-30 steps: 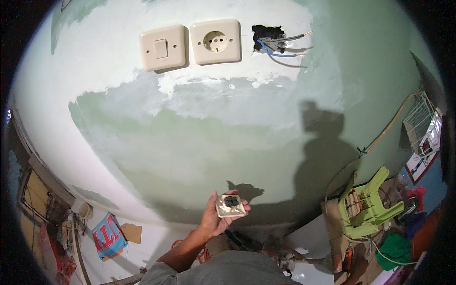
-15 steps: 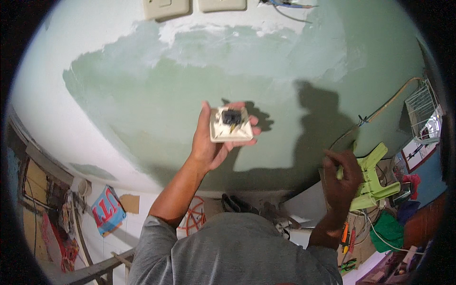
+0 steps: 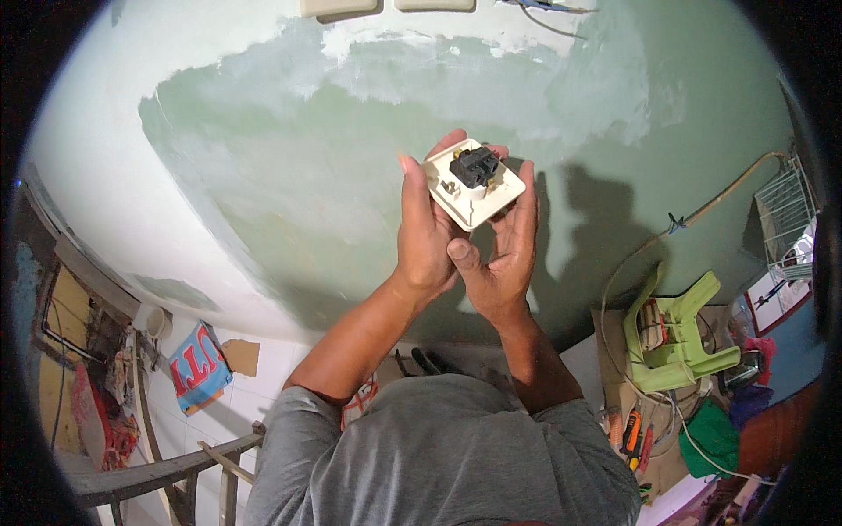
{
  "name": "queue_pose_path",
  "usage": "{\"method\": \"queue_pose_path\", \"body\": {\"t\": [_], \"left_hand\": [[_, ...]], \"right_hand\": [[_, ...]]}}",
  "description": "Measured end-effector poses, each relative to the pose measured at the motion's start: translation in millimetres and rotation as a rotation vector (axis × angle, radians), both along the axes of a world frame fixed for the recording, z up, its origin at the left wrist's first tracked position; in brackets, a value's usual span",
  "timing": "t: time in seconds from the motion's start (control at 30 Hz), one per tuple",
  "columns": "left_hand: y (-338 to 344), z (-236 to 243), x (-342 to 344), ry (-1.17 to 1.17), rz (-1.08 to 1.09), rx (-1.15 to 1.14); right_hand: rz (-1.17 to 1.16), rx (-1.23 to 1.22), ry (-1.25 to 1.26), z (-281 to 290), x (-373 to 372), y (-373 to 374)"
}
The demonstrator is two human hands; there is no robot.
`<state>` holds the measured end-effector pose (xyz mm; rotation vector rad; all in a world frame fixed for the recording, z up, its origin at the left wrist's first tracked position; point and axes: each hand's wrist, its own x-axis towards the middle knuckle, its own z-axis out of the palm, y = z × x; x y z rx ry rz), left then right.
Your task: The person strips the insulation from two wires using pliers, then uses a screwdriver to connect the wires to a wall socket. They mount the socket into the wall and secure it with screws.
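Observation:
A cream square switch plate with a black mechanism on its back [image 3: 474,182] is held up in front of the green wall, back side toward me. My left hand [image 3: 423,230] grips its left edge, fingers curled around it. My right hand [image 3: 502,254] cups it from below and the right, thumb near the plate's lower corner. At the top edge of the view, two mounted cream wall plates [image 3: 340,7] show partly, with loose wires [image 3: 544,9] sticking out of the wall to their right.
A green plastic stool [image 3: 675,337] lies on its side at the right, with screwdrivers [image 3: 633,434] and cables on the floor near it. A wire rack [image 3: 785,215] hangs at far right. A wooden ladder rail [image 3: 158,473] is at lower left.
My right hand has come up from the stool side and joined the left on the switch plate. The plate has moved higher and to the right.

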<state>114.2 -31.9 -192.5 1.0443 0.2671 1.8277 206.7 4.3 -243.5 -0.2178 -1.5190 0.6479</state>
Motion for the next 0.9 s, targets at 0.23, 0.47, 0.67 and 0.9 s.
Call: {"method": "queue_pose_path", "body": {"t": [0.23, 0.47, 0.67, 0.9], "left_hand": [[6, 8, 6, 0.053, -0.074, 0.048], [25, 15, 13, 0.145, -0.028, 0.028], [44, 59, -35, 0.786, 0.335, 0.047], [75, 142, -49, 1.066, 1.037, 0.609]], "right_hand": [[0.096, -0.07, 0.152, 18, -6, 6], [0.074, 0.041, 0.216, 52, 6, 26], [0.009, 0.148, 0.243, 79, 29, 62], [-0.083, 0.215, 0.228, 99, 38, 81]]}}
